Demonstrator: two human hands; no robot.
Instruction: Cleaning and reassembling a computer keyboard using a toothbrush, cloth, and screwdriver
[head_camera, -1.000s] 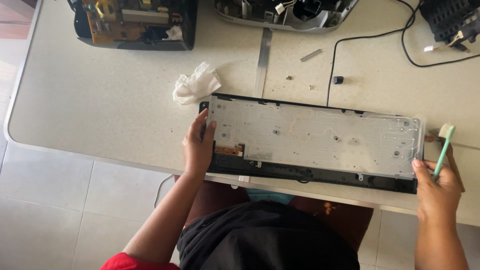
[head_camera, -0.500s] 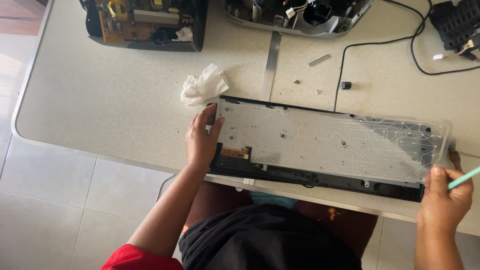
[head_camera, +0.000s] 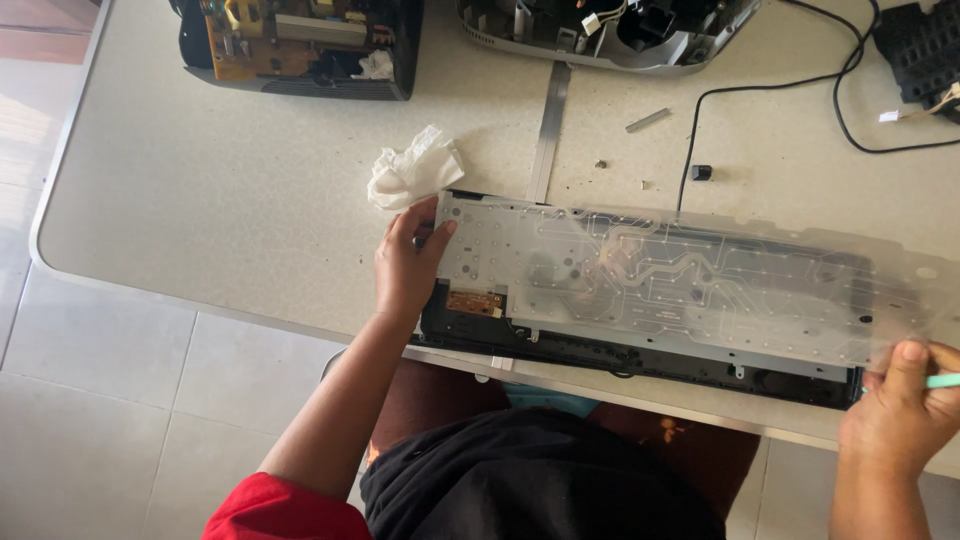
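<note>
Two bare hands work on one opened keyboard base (head_camera: 640, 352), a long black tray lying along the near edge of the pale speckled table (head_camera: 230, 200). One clear membrane sheet (head_camera: 680, 275), printed with faint grey circuit traces, is spread over that tray and lifted at its right end. The left hand (head_camera: 408, 262) lies flat with fingers spread narrowly, pressing the sheet's left edge and the tray's corner. The right hand (head_camera: 902, 410) is closed, its thumb and fingers pinching the sheet's lower right corner while also gripping one thin green tool (head_camera: 942, 381), only a short piece of which shows before the frame cuts it off. One small brown circuit board (head_camera: 474, 301) sits in the tray just beside the left hand. One crumpled white tissue (head_camera: 414, 167) lies just behind the left hand's fingertips. One flat metal strip (head_camera: 551, 130) runs away from the keyboard toward the far side. Near it lie one short metal rod (head_camera: 648, 120), one small black cap (head_camera: 701, 172) and a couple of tiny specks too small to identify. One black cable (head_camera: 800, 90) loops across the right. Three opened devices are cut off by the frame: a black casing with a yellow board (head_camera: 300, 45), a grey housing (head_camera: 600, 30) and a black part (head_camera: 925, 45) at the far right corner.
</note>
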